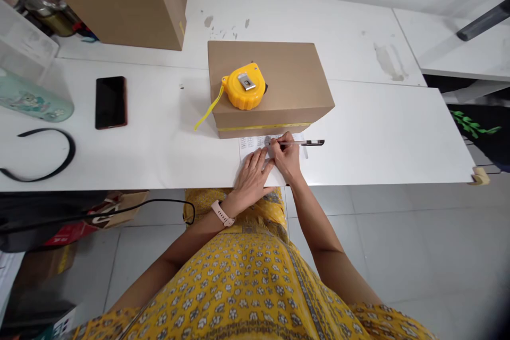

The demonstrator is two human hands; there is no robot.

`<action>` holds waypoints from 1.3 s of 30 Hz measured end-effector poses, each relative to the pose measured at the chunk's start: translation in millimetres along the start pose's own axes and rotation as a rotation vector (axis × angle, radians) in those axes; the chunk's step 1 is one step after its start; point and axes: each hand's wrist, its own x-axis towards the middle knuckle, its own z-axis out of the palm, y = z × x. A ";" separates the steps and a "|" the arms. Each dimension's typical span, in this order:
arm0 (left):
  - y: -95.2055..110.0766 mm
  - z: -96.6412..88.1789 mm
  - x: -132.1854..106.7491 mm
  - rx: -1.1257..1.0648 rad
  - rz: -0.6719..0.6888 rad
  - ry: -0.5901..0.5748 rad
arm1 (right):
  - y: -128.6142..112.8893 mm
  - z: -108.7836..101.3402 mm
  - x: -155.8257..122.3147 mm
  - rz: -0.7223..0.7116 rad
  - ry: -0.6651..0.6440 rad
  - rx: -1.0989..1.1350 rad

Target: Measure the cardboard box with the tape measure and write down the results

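Observation:
My right hand [287,158] grips a pen [308,143], its tip down on a sheet of paper [247,144] that carries rows of small writing. Flat on the same sheet rests my left hand [253,171], fingers stretched out and a pale pink band on the wrist. Just beyond both hands stands a closed brown cardboard box [290,74], with a yellow line along its near side. On top of the box lies a yellow tape measure [246,86], its yellow strap hanging over the left edge. The box and my hands hide part of the paper.
The white table [378,133] ends close to my body. Left of the box lie a phone [111,102], a black headband [70,151] and a mint green bottle [35,98]. A larger cardboard box [119,0] stands at the back left. A cable [159,201] hangs below the edge.

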 end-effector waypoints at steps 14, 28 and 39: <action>-0.6 3.8 -1.4 0.009 0.003 0.014 | 5.5 0.5 -0.2 -0.045 -0.010 -0.027; -0.1 2.3 -1.7 0.035 0.011 0.016 | 0.1 -1.8 -2.2 -0.037 0.005 -0.020; -0.4 3.3 -1.5 0.052 0.011 0.018 | 2.4 -1.1 -1.6 -0.032 0.001 -0.005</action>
